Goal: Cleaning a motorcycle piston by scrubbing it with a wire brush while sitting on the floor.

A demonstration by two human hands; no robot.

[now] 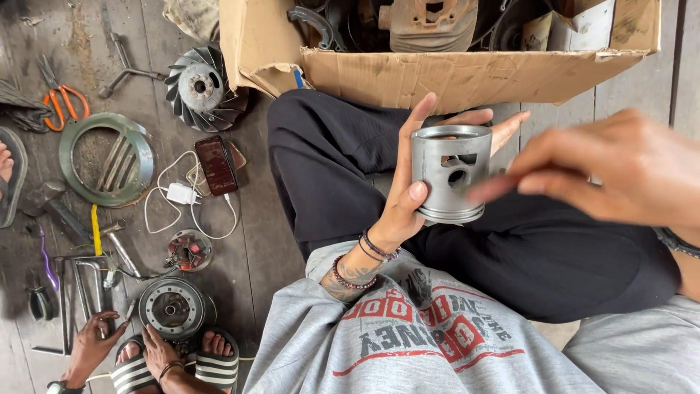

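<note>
Left hand (408, 193) cupping a grey metal cylindrical piston (450, 174) upright over the lap, thumb pressed low on its wall, right hand (612, 175) holding nothing, fingers closing in beside it, torn cardboard box (467, 73) of engine parts just behind, orange-handled scissors (62, 102) far left on plank floor (255, 248).

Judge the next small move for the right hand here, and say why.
Probably bring the right hand the last bit in so its fingertips touch the grey metal piston. The left hand already holds the piston upright by its side, open end up, side hole facing the camera. The right hand is blurred, its fingertips at the piston's right edge; contact cannot be told.
</note>
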